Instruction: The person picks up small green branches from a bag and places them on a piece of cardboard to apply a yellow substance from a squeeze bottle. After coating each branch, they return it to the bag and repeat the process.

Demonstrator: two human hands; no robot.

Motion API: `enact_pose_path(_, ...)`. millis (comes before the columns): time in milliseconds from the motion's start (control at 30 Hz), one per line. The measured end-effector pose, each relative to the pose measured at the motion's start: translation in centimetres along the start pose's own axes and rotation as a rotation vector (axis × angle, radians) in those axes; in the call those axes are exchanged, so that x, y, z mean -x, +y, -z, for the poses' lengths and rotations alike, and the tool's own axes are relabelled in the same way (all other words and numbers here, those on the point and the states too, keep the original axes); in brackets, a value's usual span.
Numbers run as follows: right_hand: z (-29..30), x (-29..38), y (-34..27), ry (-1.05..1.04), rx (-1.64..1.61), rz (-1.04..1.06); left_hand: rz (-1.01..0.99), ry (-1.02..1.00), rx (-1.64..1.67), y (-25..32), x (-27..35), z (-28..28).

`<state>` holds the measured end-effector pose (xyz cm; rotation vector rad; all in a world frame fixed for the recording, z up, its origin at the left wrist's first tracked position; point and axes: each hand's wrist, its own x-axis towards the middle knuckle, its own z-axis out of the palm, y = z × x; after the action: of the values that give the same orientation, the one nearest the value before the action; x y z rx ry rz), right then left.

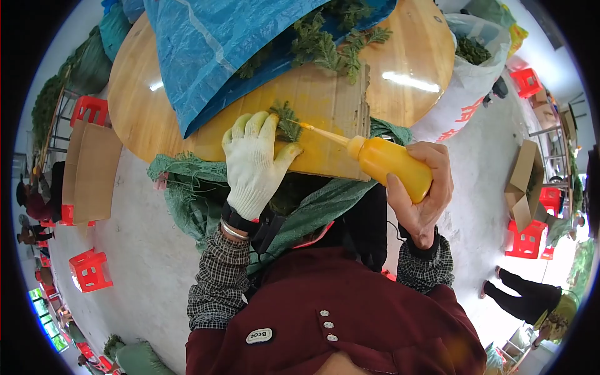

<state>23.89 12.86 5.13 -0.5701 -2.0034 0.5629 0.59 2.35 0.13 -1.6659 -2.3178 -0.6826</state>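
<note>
My left hand (255, 157), in a white knit glove with yellow-stained fingertips, lies on a yellow-stained cardboard sheet (337, 159). Its fingertips touch or lie right beside a small green artificial fir sprig (287, 123); whether they pinch it I cannot tell. Bare, my right hand (424, 187) is closed around a squeeze bottle (396, 164) of yellow liquid, its long thin nozzle pointing left with the tip at the sprig. More green sprigs (328, 51) spill from a blue woven plastic bag (201, 56) behind the cardboard.
Beneath the cardboard is a round wooden table (136, 103). A green woven sack (187, 215) hangs open at its near edge, by my lap. A white sack (468, 84) of greenery stands right. Cardboard boxes (96, 173) and red stools (91, 271) stand around; a person (529, 300) is at far right.
</note>
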Motion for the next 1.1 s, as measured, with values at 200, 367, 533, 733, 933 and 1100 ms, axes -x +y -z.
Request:
enact_pose_path(200, -1.2, -0.3, -0.7, 0.027, 0.021, -0.009, 0.006, 0.001, -0.012, 0.2, 0.0, -0.1)
enact_pose_path(367, -1.9, -0.7, -1.0, -0.019, 0.039, -0.048, -0.001, 0.014, -0.001, 0.2, 0.0, -0.1)
enact_pose_path(533, -1.1, -0.6, -1.9, -0.040, 0.071, -0.051, -0.007, 0.020, -0.001, 0.2, 0.1, -0.1)
enact_pose_path(733, -2.1, -1.2, -1.8, -0.003, 0.084, -0.003, -0.023, 0.040, 0.007, 0.1, 0.1, -0.2)
enact_pose_path(933, -1.8, -0.8, -2.1, -0.018, 0.060, -0.004, -0.025, 0.049, 0.011, 0.0, 0.2, -0.3)
enact_pose_path(1100, -1.1, 0.3, -2.2, -0.004, 0.065, -0.032, -0.027, 0.042, -0.003, -0.1, 0.2, -0.5)
